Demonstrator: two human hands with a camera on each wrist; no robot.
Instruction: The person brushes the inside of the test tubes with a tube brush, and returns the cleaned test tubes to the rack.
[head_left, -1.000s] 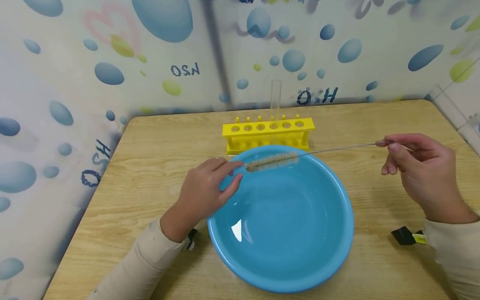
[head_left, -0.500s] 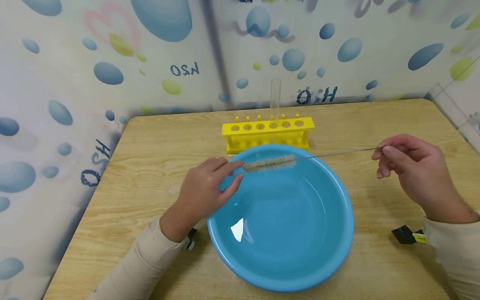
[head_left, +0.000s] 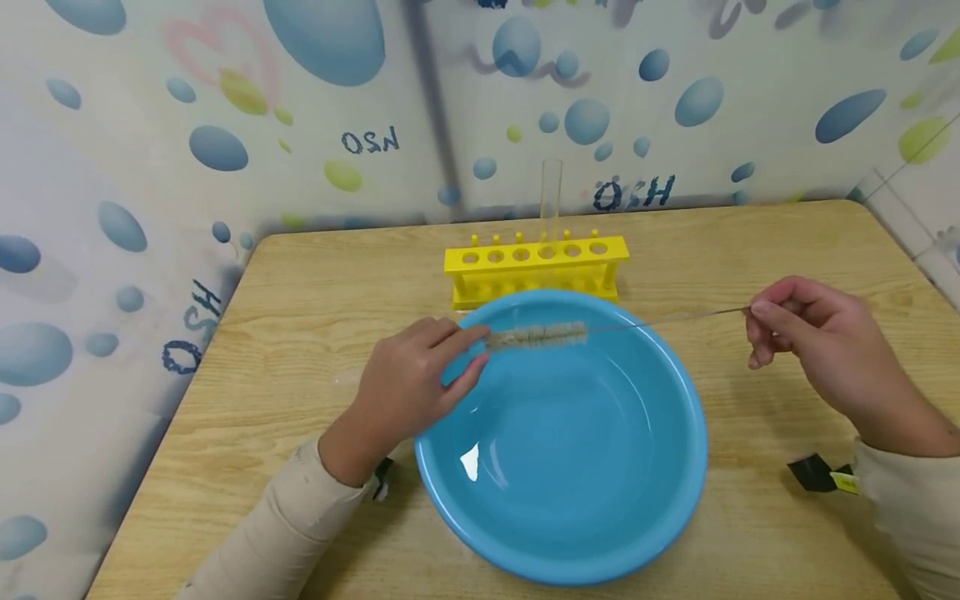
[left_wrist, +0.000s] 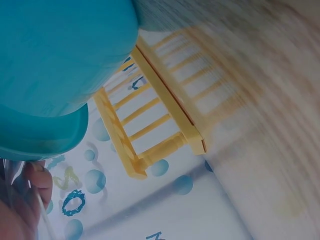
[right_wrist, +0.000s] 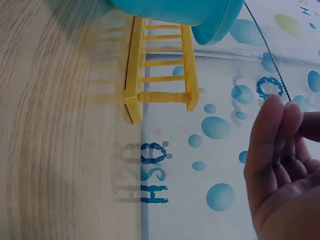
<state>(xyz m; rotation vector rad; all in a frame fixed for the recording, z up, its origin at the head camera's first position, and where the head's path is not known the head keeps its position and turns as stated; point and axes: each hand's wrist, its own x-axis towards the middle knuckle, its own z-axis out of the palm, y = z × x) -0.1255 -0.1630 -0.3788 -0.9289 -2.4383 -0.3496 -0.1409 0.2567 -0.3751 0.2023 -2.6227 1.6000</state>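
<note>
My left hand (head_left: 412, 375) grips a clear glass test tube (left_wrist: 14, 172), mostly hidden by the fingers; its faint far end shows beyond the hand in the head view. A test tube brush (head_left: 536, 335) lies level over the basin, its pale bristle tip right at the left fingertips. Thumb and fingers of my right hand (head_left: 825, 350) pinch the end of the brush's thin twisted wire (right_wrist: 267, 45). Below the bristles stands a round blue basin (head_left: 562, 575).
Behind the basin stands a yellow test tube rack (head_left: 536, 258) with one upright glass tube (head_left: 551, 192) in it. The wooden table (head_left: 300, 292) ends at a patterned wall (head_left: 300, 183) at the back.
The right hand has moved slightly left and down, and the brush has shifted a little left with it, now nearly level. The left hand has stayed in place.
</note>
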